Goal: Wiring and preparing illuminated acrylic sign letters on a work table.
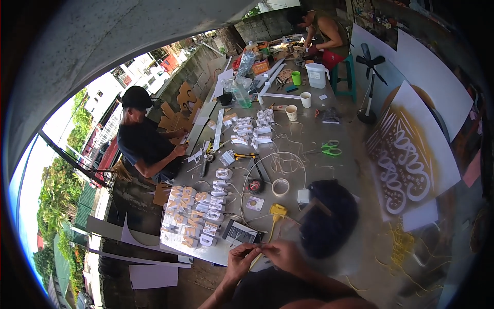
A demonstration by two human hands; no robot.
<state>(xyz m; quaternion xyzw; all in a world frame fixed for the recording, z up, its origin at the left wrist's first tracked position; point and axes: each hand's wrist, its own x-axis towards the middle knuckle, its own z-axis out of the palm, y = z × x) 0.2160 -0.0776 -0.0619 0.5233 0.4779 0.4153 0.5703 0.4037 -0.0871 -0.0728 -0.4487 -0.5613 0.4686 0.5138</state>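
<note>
At the table's near edge my left hand point(241, 261) and my right hand point(282, 255) meet. Fingers of both are pinched together around something too small to make out. A yellow cord point(270, 232) runs down toward them from a yellow socket block point(278, 210); whether they touch it I cannot tell. Just beyond my left hand lies a black-and-white flat box point(241, 233). White block letters with tan faces point(188, 211) stand in rows to the left. A dark blue rounded bundle, perhaps cloth or a cap point(329, 221), sits beyond my right hand.
A roll of tape point(280, 187), a tape measure point(253, 185), green-handled scissors point(331, 148) and loose cable point(285, 159) lie mid-table. One co-worker point(146, 139) works at the left edge, another point(327, 36) at the far end. A fan point(369, 77) and painted panel point(406, 159) stand right.
</note>
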